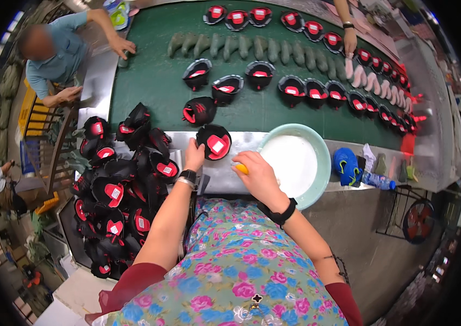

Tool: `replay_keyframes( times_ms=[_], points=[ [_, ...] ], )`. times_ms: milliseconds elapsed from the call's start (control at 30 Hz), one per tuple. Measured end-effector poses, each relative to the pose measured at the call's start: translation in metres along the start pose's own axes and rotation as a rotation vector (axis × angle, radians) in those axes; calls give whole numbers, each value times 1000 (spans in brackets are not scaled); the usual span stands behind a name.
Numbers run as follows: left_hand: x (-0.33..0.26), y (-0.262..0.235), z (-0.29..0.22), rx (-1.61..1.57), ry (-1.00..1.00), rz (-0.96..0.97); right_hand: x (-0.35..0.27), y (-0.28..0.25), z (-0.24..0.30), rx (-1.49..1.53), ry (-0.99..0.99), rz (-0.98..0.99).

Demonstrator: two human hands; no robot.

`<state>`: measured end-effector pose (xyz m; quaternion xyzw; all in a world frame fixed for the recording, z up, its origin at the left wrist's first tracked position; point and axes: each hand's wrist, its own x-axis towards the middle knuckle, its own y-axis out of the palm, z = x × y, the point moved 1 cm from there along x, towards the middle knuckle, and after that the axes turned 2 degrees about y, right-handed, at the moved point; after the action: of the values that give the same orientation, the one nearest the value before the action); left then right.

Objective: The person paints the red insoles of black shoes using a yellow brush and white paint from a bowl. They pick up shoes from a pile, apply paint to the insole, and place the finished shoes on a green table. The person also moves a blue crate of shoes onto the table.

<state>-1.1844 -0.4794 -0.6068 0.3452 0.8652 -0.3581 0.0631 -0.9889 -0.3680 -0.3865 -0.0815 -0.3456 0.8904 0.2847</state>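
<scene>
My left hand (194,156) is closed on the edge of a black shoe upper (217,142), which shows a red inside with a white label. Just right of it, my right hand (260,175) grips a yellow-handled tool (242,169); its working end is hidden by the hand. Beside that hand stands a pale green basin (324,163) of white liquid (290,163). Another black upper (199,111) lies on the green belt (149,70) beyond my left hand. A large heap of similar uppers (113,195) is piled to my left.
Rows of uppers (260,74), dark green shoe lasts (260,48) and pink lasts (372,81) cover the belt. A person in blue (59,51) reaches onto it at left; another person's hand (350,41) touches the pink lasts. A blue shoe (347,165) and bottle (378,181) sit right.
</scene>
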Motion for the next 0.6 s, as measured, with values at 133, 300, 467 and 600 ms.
replay_keyframes(
  times_ms=[133,300,467,600],
  points=[
    [-52,-57,-110,-33,367,15,-6,-10,19,-301,-67,-19],
    [-92,-103,-151,-767,38,474,-35,-30,31,-288,-205,92],
    [-137,-100,-158,-599,374,776,-54,-71,43,34,-55,-13],
    [-176,-79,-177,-445,547,665,-69,-83,38,155,20,151]
  ],
)
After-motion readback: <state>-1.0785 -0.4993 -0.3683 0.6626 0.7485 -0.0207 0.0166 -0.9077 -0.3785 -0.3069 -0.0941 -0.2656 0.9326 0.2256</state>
